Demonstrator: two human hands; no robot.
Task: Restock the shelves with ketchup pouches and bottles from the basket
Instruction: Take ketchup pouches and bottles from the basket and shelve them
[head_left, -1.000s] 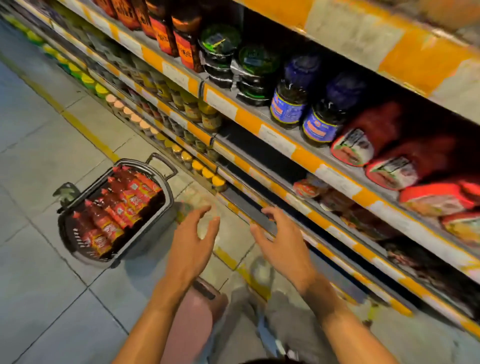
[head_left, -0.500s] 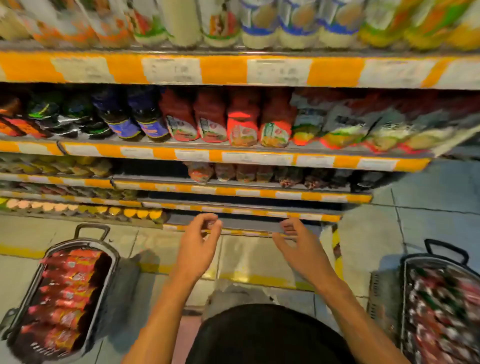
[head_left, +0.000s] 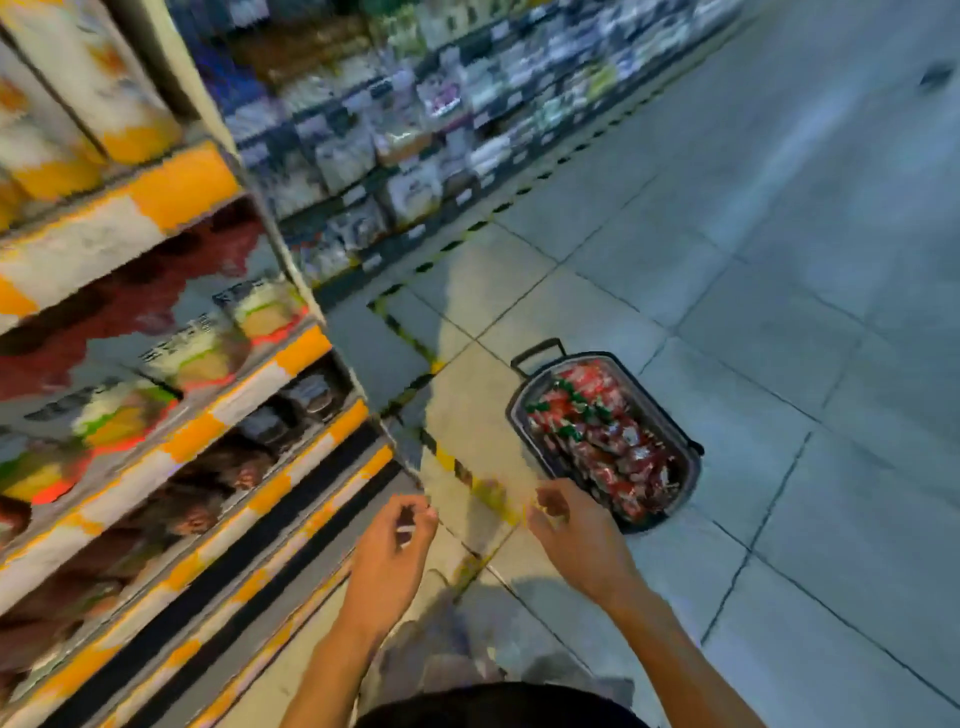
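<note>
A dark basket (head_left: 691, 483) with a handle stands on the floor to the right, filled with several red ketchup pouches (head_left: 608, 441) with green caps. My right hand (head_left: 576, 540) hovers just left of the basket's near end, fingers loosely curled and holding nothing. My left hand (head_left: 389, 551) hangs beside the bottom shelf edge, fingers loosely curled, also holding nothing. The shelves (head_left: 291, 358) with orange and white price strips fill the left side. Red pouches and other packs lie on them, all blurred.
A second shelving row (head_left: 415, 130) of pale packets runs along the far side. Grey floor tiles (head_left: 779, 260) stretch to the right, with a yellow and black line (head_left: 410, 338) around the shelf base. My knees show at the bottom edge.
The view has swung right, from facing the shelves to the aisle end. The basket of bottles on the left has left the view. The pouch basket is now near my right hand.
</note>
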